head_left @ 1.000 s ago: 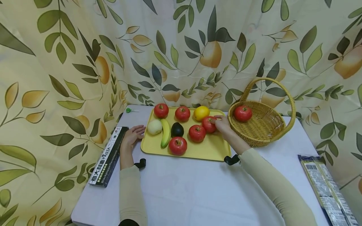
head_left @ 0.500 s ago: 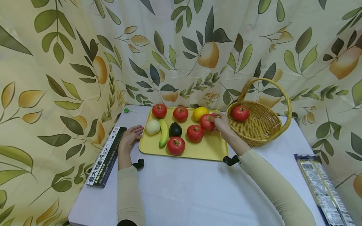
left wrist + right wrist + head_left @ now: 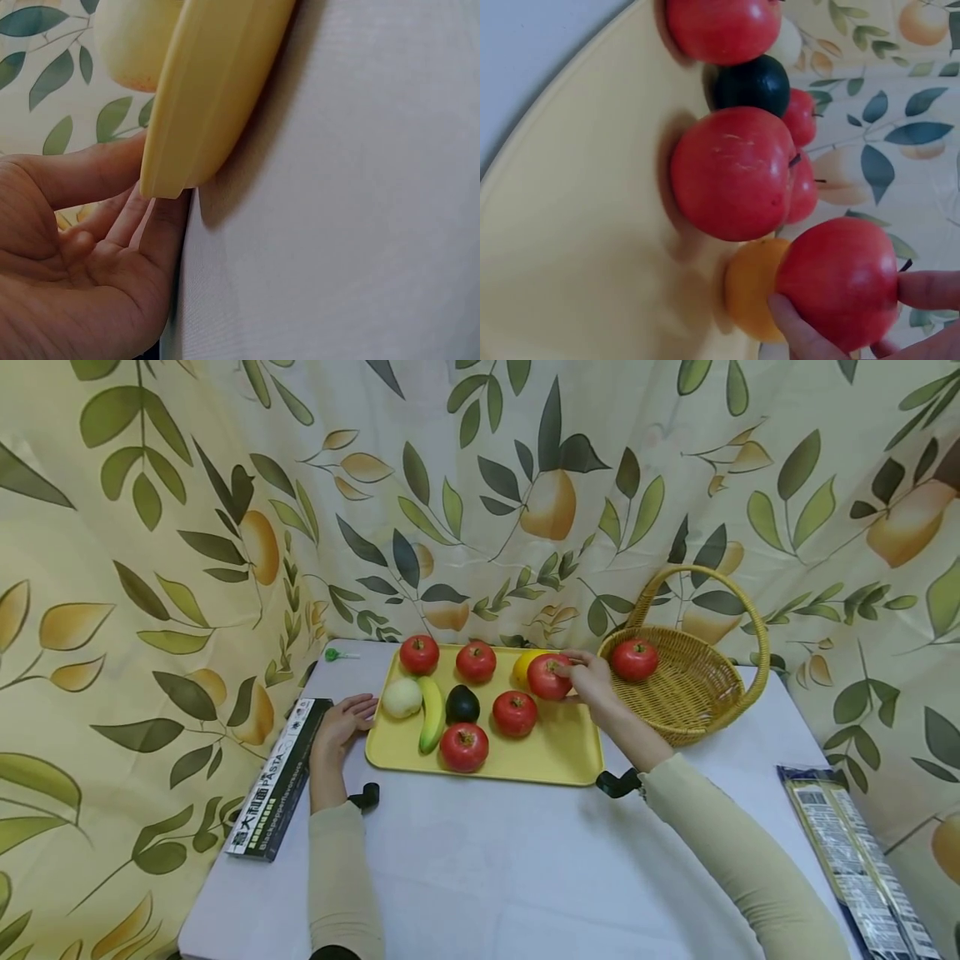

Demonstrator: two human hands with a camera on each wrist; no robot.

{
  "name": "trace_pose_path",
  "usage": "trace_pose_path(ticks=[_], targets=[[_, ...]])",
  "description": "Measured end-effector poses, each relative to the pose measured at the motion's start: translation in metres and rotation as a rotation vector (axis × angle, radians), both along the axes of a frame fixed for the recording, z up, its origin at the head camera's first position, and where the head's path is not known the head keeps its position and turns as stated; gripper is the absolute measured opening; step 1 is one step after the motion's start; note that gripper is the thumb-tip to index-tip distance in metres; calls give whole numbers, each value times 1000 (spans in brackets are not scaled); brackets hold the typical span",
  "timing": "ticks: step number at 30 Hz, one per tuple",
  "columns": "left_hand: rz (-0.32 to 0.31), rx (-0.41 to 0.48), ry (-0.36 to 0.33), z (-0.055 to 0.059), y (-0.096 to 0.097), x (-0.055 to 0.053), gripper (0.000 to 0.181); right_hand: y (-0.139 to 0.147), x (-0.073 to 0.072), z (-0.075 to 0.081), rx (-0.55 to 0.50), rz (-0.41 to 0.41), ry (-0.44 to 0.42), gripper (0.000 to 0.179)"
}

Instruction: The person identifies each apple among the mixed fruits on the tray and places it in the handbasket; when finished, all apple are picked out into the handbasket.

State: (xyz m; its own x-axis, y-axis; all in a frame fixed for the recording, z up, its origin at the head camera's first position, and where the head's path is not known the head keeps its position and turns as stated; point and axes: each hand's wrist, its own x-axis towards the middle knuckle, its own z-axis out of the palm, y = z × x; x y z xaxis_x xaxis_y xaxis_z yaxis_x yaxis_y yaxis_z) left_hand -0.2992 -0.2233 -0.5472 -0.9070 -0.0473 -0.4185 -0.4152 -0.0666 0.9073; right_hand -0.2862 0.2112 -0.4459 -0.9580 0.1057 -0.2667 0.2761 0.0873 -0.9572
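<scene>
My right hand (image 3: pixel 588 679) grips a red apple (image 3: pixel 841 281) between thumb and fingers. It is raised over the right part of the yellow tray (image 3: pixel 562 752) and partly covers a yellow citrus fruit (image 3: pixel 754 289). Against the tray's left rim rests my left hand (image 3: pixel 339 735), its fingers fairly straight; the left wrist view shows a digit touching the rim (image 3: pixel 169 127). On the tray lie several more apples (image 3: pixel 514 713), a dark avocado (image 3: pixel 462 704), a banana (image 3: pixel 431 717) and a pale round fruit (image 3: pixel 402 697).
A wicker basket (image 3: pixel 693 693) with one apple (image 3: pixel 634 659) inside stands just right of the tray, its handle arching up. A pasta box (image 3: pixel 277 785) lies left of my left hand. A printed packet (image 3: pixel 855 852) lies far right. A small green item (image 3: pixel 333 654) sits at the back left.
My right hand has lifted the apple off the tray, and it now hides more of the yellow citrus fruit. My left hand stays at the rim. The head view has shifted slightly.
</scene>
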Motion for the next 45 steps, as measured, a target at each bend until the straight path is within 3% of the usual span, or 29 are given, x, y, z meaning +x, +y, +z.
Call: trace_pose_path(ticks=[11, 22, 45], targets=[[-5, 11, -12, 0, -3, 2, 73, 9, 6, 16, -4, 5, 2, 55], [-24, 8, -1, 1, -1, 1, 72, 32, -3, 28, -28, 29, -1, 57], [-17, 13, -16, 0, -1, 4, 71, 82, -6, 40, 73, -7, -54, 57]])
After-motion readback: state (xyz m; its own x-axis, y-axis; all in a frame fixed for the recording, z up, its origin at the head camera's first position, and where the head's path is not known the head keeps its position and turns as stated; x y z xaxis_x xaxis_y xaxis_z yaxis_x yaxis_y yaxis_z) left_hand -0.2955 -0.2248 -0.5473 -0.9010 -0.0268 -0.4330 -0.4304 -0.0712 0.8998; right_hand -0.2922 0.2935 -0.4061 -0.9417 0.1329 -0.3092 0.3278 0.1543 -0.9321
